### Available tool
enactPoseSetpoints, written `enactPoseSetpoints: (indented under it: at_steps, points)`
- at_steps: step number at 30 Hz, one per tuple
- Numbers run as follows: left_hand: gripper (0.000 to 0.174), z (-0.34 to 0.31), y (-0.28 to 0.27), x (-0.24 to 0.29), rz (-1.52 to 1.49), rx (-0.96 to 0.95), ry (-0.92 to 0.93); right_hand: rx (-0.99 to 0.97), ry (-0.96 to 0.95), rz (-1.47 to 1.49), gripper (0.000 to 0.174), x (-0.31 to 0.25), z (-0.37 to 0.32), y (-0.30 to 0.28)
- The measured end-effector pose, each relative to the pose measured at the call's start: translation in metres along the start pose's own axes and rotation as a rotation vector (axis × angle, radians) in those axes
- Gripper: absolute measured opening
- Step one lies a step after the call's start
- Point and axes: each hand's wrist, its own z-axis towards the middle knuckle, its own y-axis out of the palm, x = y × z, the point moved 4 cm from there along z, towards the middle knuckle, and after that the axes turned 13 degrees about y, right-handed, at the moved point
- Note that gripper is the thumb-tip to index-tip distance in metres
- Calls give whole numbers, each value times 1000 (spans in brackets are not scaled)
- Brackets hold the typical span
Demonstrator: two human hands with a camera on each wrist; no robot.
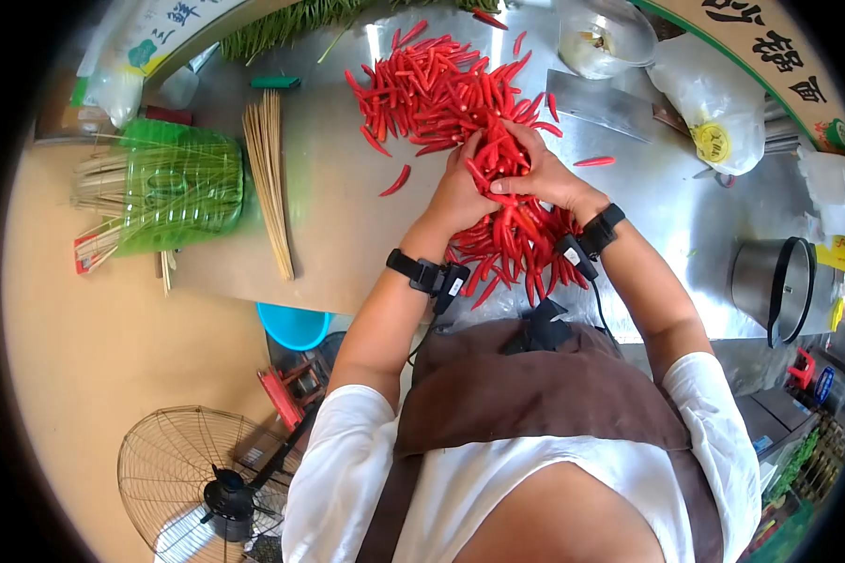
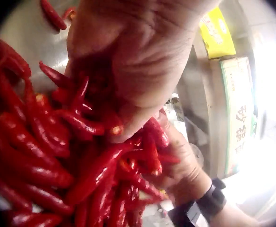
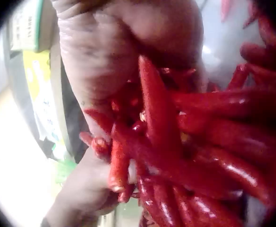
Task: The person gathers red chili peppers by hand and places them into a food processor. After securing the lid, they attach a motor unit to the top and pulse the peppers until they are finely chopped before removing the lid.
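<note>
My left hand (image 1: 458, 195) and right hand (image 1: 554, 180) face each other around a bunch of red chili peppers (image 1: 498, 155) in the head view. Curled fingers of both hands grip the bunch from its two sides. The left wrist view has the left palm (image 2: 142, 52) arched over glossy chilies (image 2: 100, 175), some with cut stem ends. Under the right palm (image 3: 128, 33), more chilies (image 3: 166, 123) stick out in the right wrist view. One heap of chilies (image 1: 413, 84) lies beyond the hands, another (image 1: 521, 246) close to the apron. Fingertips are partly hidden among the peppers.
On the metal table (image 1: 329, 188), a cleaver (image 1: 596, 103) lies beyond the right hand, near a clear bowl (image 1: 606, 42) and a plastic bag (image 1: 714, 103). Bamboo skewers (image 1: 269, 183) and a green basket (image 1: 183, 188) are at left. A metal pot (image 1: 765, 281) stands at right.
</note>
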Motion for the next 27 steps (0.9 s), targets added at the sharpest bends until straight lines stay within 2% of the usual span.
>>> enactPoseSetpoints:
  at_steps: [3,4,8,9,10,11,13,14,15,16,17,19,20,23,27]
  points:
    - [96,11,-2,16,-277,-43,86,0,33,141,99,0,-7,-3]
    - [90,8,-3,24,-252,-26,59,-7,16,202,98,-2,-11,-3]
    - [89,10,-10,56,-95,49,114,31,-87,294,93,-25,-34,-15]
    - [89,10,-9,59,-131,42,90,48,-126,298,93,-32,-40,-20]
    - [90,11,-8,62,-166,34,65,124,-199,177,91,-42,-47,-25]
    - [90,11,-6,65,-199,22,45,126,-204,138,90,-39,-47,-24]
    - [87,10,1,65,-148,1,118,198,-238,100,88,-19,-46,-20]
    - [86,7,4,65,-81,-20,100,186,-242,133,89,-17,-52,-21]
    - [83,5,7,76,-135,-41,61,185,-238,167,90,-17,-58,-22]
    - [81,7,14,98,-201,-86,48,179,-253,202,92,-12,-62,-23]
    - [82,9,21,90,-267,-76,51,166,-273,229,94,-11,-60,-28]
    - [86,14,34,99,-189,-104,-26,194,-238,193,94,-8,-75,-47]
    - [88,17,41,116,-257,-107,8,230,-238,224,95,-6,-87,-55]
    - [93,27,61,156,-213,-179,-45,307,-249,297,94,-7,-121,-84]
    - [89,51,134,228,-313,-359,69,448,-205,341,91,5,-211,-154]
